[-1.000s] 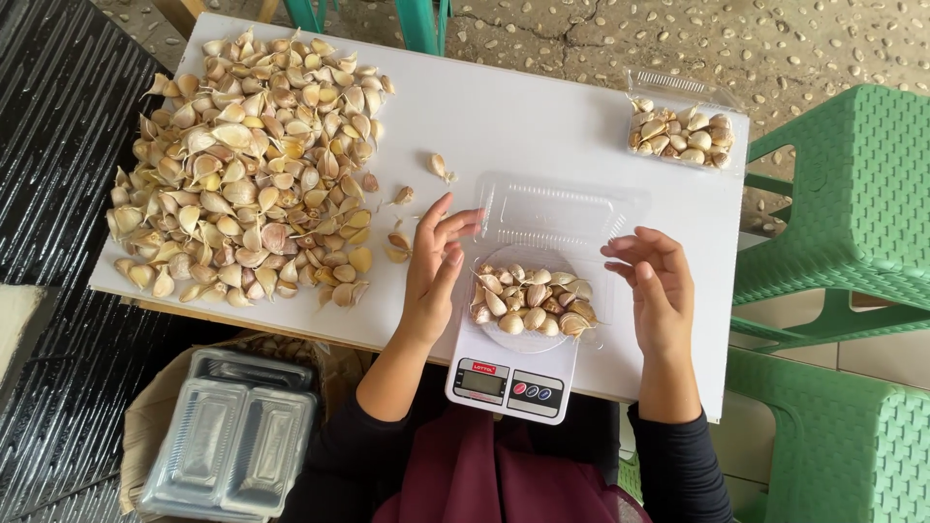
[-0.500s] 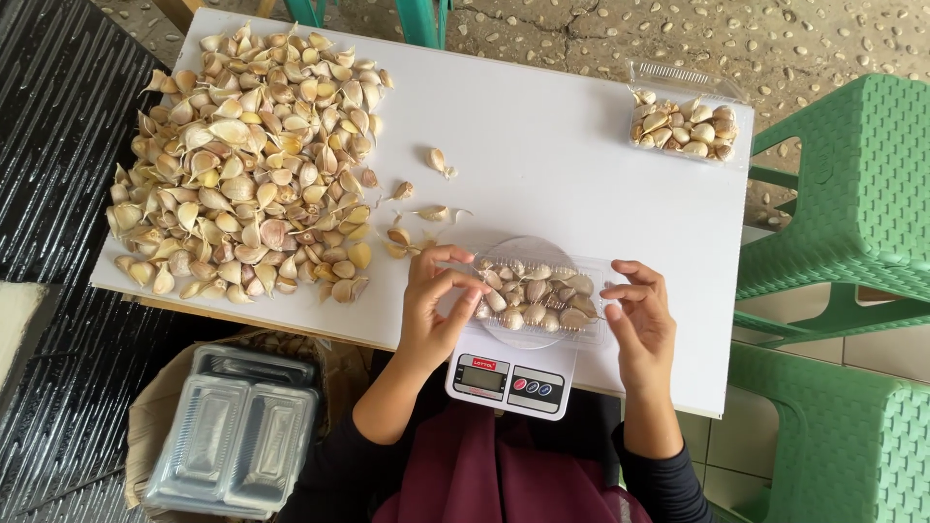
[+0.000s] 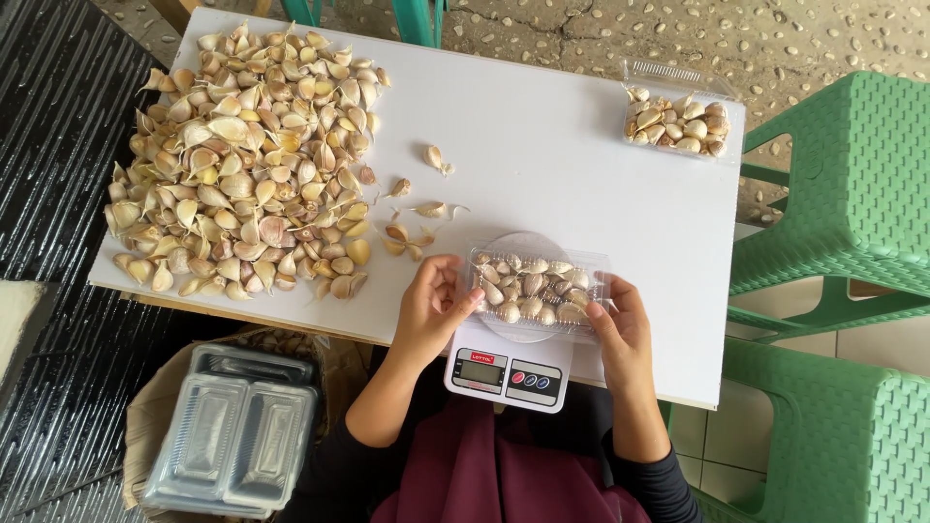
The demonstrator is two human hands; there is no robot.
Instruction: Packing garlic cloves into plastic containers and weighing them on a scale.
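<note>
Both hands hold a clear box point(image 3: 539, 289) of garlic on the scale point(image 3: 509, 368). The left hand point(image 3: 429, 308) has a narrow grip on its left end, the right hand point(image 3: 620, 327) on its right. A garlic pile point(image 3: 242, 165) lies far left on the counter point(image 3: 542, 155).

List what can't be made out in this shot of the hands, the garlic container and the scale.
Head view only:
- Scale reading: display too small to read.
- Scale platform: mostly covered by the clear container of garlic.
- Container lid: whether fully latched is unclear; left hand and right hand cover its ends.
- Stacked empty trays: count blurred by overlap.
- Green chairs: cut off by the right edge.
</note>
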